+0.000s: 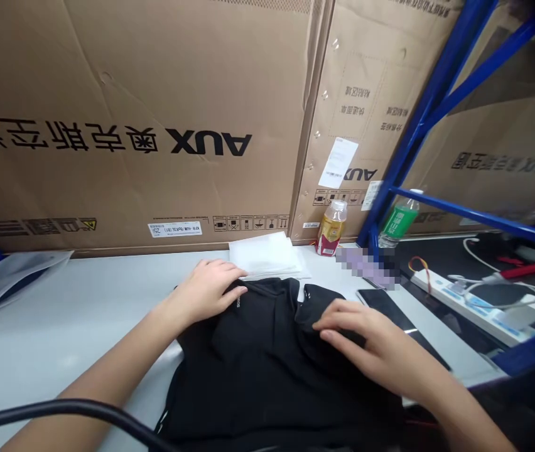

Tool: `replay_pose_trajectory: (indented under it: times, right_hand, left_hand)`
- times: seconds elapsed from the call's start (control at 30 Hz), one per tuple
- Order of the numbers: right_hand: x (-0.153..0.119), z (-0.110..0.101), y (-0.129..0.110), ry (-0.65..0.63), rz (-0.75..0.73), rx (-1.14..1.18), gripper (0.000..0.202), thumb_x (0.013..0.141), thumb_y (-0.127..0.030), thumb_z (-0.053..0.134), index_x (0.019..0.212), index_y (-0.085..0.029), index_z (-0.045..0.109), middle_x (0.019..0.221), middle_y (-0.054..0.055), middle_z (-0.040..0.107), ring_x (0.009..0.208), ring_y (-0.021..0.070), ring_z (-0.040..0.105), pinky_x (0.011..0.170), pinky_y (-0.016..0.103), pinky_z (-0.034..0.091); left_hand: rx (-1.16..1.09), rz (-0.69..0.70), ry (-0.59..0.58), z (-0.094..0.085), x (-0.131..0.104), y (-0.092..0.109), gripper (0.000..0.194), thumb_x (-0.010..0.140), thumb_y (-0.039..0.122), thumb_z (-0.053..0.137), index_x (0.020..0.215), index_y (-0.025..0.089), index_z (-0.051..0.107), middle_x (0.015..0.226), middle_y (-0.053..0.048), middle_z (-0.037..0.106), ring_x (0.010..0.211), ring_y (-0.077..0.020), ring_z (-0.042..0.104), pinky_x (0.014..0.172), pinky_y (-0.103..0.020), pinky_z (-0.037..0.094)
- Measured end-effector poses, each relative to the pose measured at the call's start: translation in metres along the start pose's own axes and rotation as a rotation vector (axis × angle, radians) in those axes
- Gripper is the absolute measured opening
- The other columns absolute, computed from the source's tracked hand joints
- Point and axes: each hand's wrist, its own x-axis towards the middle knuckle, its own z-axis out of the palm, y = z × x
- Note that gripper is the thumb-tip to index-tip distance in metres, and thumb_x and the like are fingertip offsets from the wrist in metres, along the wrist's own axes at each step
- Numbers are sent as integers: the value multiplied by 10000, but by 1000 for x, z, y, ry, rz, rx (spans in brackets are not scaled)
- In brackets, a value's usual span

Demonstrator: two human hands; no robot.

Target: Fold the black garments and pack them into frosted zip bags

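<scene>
Garment [267, 376], black: one pinch, one doubtful hold

Right hand [366, 333]. Thumb and forefinger brought together, as I read it remotely, on a loose fold at the garment's upper right. Fault I foresee: with so little cloth taken, a sharp pull could slip it free.

Left hand [211, 290]. Laid over the upper left corner, thumb beside small white lettering [238, 301]. Whether it grasps cloth or merely rests, I cannot tell. If only resting, a tug from the right could skew the whole piece.

Garment, position. Rumpled on the white table [83, 301], between and below both hands, its near end running out of my view.

White sheets [267, 254]. Stacked just beyond the upper edge; a forward push of fabric could shove them askew.

Dark slab [380, 302]. Flat, just beyond the right hand; a wide sweep of cloth could drag it along.

Bottle [331, 229], red and gold. Upright before the cartons [130, 69]; a flung sleeve might topple it.

Black cable [83, 408]. Crosses my view before the left forearm; it could catch the arm.

Power strip [475, 307]. Far right, trailing leads; loose cloth could snag there.
</scene>
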Motion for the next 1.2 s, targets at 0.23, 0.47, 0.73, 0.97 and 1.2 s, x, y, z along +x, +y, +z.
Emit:
replay_pose_trajectory:
  times: [0.23, 0.47, 0.73, 0.97, 1.2]
  right_hand:
    - [94, 7, 15, 78, -41, -288, 115, 925, -184, 746, 1037, -196, 766, 1040, 88, 775, 976, 287, 722, 865, 389, 546]
    - [43, 3, 4, 22, -188, -286, 145, 1021, -159, 582, 994, -244, 696, 1053, 55, 727, 991, 256, 647, 883, 411, 522]
    - [-74, 3, 13, -50, -155, -231, 424, 980, -439, 720, 1393, -403, 630, 1530, 29, 594, 1446, 320, 511, 1050, 414, 589]
    - [5, 0, 11, 211, -183, -314, 481, 1027, -323, 635, 1502, -300, 557, 1519, 108, 603, 1342, 322, 586, 1076, 516, 533]
    - [51, 9, 0, 158, -253, -552, 270, 1047, -101, 504, 1059, -216, 748, 1033, 92, 755, 922, 253, 633, 803, 406, 463]
  left_hand:
    - [43, -15, -8, 0, 5, -20, 165, 990, 274, 628, 1080, 257, 766, 1071, -59, 755, 1130, -314, 655, 1035, -481, 453]
    - [73, 200, -121, -34, -21, 11, 186, 970, 107, 595, 951, 246, 717, 923, -10, 699, 902, -224, 647, 910, -368, 444]
    - [-12, 165, -45, -52, -97, 45, 235, 1059, 305, 532, 1131, 305, 756, 1032, -36, 716, 895, -220, 660, 799, -325, 507]
    - [105, 107, -21, -39, -59, 27, 388, 1010, 392, 641, 1389, 314, 664, 1330, -61, 723, 1171, -315, 675, 943, -415, 516]
    - [296, 177, 175, -34, -45, 18, 339, 1099, 214, 421, 1081, 234, 759, 1067, -58, 786, 951, -261, 698, 834, -412, 466]
